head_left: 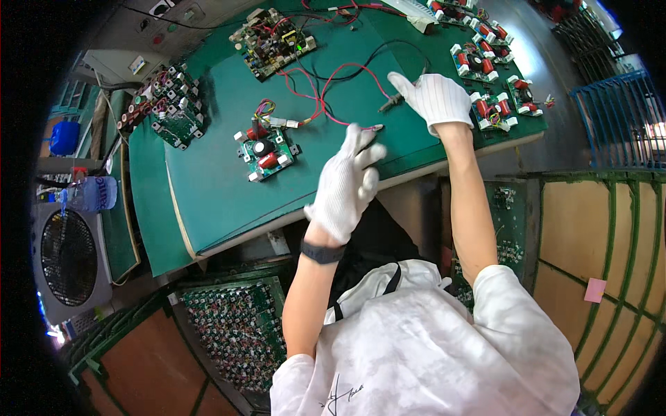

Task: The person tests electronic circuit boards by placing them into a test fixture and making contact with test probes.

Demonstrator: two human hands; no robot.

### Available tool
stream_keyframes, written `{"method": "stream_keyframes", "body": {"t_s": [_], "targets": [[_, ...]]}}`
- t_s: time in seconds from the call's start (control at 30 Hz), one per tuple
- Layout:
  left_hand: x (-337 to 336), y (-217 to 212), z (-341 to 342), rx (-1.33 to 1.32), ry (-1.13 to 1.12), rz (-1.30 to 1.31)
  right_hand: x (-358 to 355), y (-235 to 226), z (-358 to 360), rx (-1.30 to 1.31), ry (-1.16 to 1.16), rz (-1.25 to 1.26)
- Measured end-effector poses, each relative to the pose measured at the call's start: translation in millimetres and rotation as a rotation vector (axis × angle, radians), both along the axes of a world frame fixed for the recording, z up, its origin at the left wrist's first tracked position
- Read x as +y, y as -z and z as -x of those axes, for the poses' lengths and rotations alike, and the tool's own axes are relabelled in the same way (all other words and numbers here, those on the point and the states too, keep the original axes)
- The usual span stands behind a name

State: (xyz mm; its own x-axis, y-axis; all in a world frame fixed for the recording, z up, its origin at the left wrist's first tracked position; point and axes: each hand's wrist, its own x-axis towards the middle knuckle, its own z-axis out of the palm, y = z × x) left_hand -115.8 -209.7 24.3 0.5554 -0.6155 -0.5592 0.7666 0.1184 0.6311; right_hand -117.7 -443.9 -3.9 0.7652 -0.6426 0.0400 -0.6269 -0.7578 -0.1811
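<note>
My left hand (347, 184), in a white knit glove, is over the front of the green-topped bench. Its fingers are partly curled and apart, and I see nothing held. The fingertips are beside the end of a pink lead (375, 127). My right hand (438, 104), gloved too, has its thumb stretched left; its other fingers are bent down out of sight. A dark clip (391, 103) lies below that thumb, and a black cable (378, 50) curves up to this hand. A small circuit board (266, 154) with red and black parts lies left, plugged into the pink wiring.
A larger board (270, 43) stands at the back, and stacked boards (177, 104) at the left. Several similar boards (492, 111) crowd the right end. A fan (69, 256) stands at far left beside a bottle (97, 193). Racks of boards (232, 333) flank me.
</note>
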Motion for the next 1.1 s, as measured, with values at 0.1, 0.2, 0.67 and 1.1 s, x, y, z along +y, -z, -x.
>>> {"method": "stream_keyframes", "body": {"t_s": [0.1,0.2,0.67,1.1], "targets": [[-39.7,6.1,-17.4,0.169,-0.085,0.136,-3.3,-0.2,-7.3,0.020,-0.015,-0.019],[-57.6,-2.7,-19.8,-0.082,-0.001,0.117,-4.9,3.0,-11.6,-0.091,0.025,-0.108],[110.9,-47.7,-28.8,-0.816,-0.061,-0.185,23.7,-40.4,-6.9,-0.814,-0.096,-1.461],[173.1,21.6,-124.5,-0.907,-0.198,-0.377,79.6,17.4,-86.1,-0.760,-0.576,-1.579]]}}
